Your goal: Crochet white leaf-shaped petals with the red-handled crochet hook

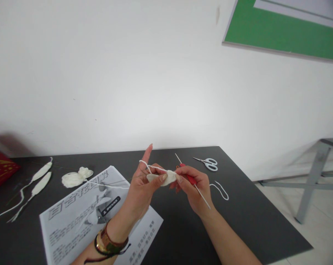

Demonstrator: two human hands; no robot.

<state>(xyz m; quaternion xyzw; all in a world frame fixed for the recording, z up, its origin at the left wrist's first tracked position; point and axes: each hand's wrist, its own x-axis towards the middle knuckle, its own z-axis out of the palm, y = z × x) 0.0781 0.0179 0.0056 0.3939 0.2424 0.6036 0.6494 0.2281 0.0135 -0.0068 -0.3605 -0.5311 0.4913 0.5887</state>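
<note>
A small white crochet piece [169, 177] is held up between both hands above the dark table. My left hand [146, 180] pinches its left end between thumb and fingers; the index finger points up with white yarn [142, 162] looped round it. My right hand [192, 184] grips the right end of the piece with thumb and fingertips. A crochet hook with a red handle [190, 179] lies across the right palm, its thin metal shaft sticking out both ways. The yarn runs left from my left hand to a loose white yarn bundle [72, 179].
Printed paper [70, 221] lies under my left forearm. Two white crocheted petals [42, 182] with yarn tails rest at the left, near a red box [1, 167]. Scissors [209, 163] and a yarn scrap [223, 191] lie at the right. A metal-legged stool [312, 184] stands beyond the table.
</note>
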